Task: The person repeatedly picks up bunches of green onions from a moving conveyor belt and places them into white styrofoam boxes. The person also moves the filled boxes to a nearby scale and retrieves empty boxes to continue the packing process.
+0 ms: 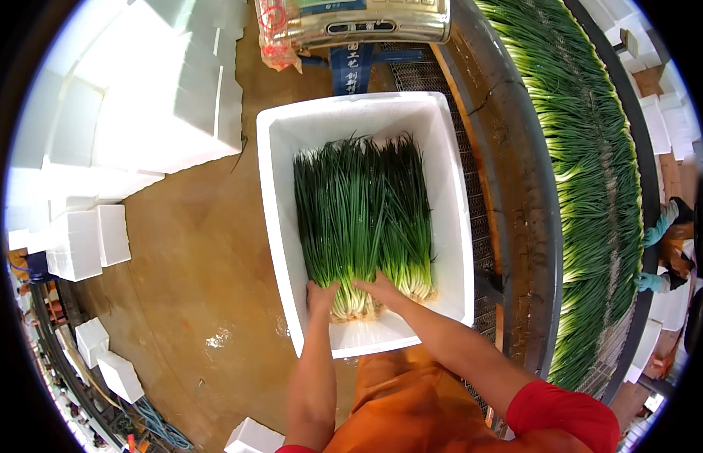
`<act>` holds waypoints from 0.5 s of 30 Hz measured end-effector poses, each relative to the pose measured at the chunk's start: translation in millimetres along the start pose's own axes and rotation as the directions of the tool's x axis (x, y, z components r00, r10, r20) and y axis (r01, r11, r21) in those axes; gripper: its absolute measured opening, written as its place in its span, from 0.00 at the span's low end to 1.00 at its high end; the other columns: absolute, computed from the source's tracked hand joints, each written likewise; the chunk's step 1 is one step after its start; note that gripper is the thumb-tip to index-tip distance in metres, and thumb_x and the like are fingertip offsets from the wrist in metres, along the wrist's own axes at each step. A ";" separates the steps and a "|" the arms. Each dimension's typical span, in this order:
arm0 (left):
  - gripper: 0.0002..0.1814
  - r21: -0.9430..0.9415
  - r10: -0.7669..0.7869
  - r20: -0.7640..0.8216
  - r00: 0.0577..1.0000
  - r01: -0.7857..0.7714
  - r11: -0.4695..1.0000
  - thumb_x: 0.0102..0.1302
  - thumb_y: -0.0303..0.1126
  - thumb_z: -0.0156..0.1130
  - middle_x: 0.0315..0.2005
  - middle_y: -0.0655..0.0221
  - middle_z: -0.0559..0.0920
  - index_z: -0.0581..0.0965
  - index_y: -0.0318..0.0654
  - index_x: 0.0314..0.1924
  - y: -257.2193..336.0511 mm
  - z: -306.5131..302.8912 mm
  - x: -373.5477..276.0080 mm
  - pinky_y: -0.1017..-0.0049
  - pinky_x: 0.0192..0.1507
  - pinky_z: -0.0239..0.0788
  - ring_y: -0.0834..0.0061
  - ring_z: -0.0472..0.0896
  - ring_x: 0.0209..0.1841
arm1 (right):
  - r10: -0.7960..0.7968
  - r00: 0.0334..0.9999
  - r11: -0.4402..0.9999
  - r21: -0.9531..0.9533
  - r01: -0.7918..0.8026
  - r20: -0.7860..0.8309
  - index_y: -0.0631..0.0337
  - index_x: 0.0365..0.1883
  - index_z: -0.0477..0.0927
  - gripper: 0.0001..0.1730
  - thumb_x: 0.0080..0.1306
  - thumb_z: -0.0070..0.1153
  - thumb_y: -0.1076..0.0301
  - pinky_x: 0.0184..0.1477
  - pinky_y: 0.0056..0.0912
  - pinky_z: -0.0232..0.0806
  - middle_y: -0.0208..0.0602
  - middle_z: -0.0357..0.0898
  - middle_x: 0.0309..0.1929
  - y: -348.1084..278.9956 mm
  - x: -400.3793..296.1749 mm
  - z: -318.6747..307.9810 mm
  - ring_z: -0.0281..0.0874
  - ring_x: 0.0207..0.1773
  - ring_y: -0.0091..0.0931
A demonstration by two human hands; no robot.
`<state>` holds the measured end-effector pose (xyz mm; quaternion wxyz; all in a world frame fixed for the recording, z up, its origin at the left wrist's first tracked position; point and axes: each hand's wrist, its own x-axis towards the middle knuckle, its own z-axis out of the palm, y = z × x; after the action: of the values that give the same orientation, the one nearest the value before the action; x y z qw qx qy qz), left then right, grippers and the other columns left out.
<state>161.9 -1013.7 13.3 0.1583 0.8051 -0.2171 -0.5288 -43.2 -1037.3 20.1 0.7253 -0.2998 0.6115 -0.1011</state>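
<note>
A white foam box [275, 226] stands before me with its top uncovered. Inside lie two bunches of green onions side by side, leaf tips at the far end and pale stems with roots nearest me. My left hand [320, 297] grips the left bunch [343, 226] low on its outer side, close to the box wall. On that bunch's other side, my right hand [381, 290] presses in near the pale stems, between it and the right bunch [411, 226]. Parts of my fingers are hidden among the stems.
A metal-cased scale [357, 25] stands beyond the box. Along the right runs a conveyor [617, 334] covered with green onions; a co-worker's gloved hands [651, 281] are at its far edge. White foam boxes [159, 96] are stacked on the left of the wet brown floor [204, 255].
</note>
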 end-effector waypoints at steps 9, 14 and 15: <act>0.24 0.701 0.129 0.312 0.941 -0.320 0.637 0.59 0.31 0.62 0.60 0.46 0.73 0.75 0.36 0.57 39.4 -1.4 -35.3 0.51 0.64 0.67 0.40 0.71 0.64 | -0.279 0.950 0.680 -0.670 0.297 0.137 0.62 0.41 0.79 0.16 0.60 0.64 0.61 0.48 0.49 0.72 0.51 0.82 0.45 -1.0 -21.2 28.3 0.81 0.47 0.45; 0.20 0.741 0.225 0.348 0.910 -0.414 0.529 0.65 0.34 0.56 0.49 0.46 0.84 0.75 0.39 0.56 83.1 -0.2 -49.9 0.51 0.54 0.73 0.44 0.82 0.52 | -0.398 0.904 0.664 -0.630 0.402 0.157 0.56 0.63 0.78 0.29 0.62 0.63 0.59 0.51 0.42 0.75 0.50 0.86 0.46 1.4 -25.3 -26.2 0.84 0.48 0.45; 0.18 0.757 0.278 0.360 0.891 -0.453 0.470 0.65 0.34 0.55 0.47 0.47 0.85 0.75 0.39 0.55 99.9 5.6 -67.9 0.50 0.53 0.73 0.44 0.82 0.51 | -0.390 0.915 0.734 -0.565 0.377 0.104 0.55 0.66 0.76 0.31 0.63 0.62 0.60 0.52 0.40 0.76 0.49 0.86 0.48 -14.5 -61.5 -50.5 0.85 0.49 0.44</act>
<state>115.0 -1064.2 112.8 -0.1488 0.6643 -0.6198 -0.3905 -102.1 -1033.1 75.3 0.5573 -0.6224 0.5460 -0.0626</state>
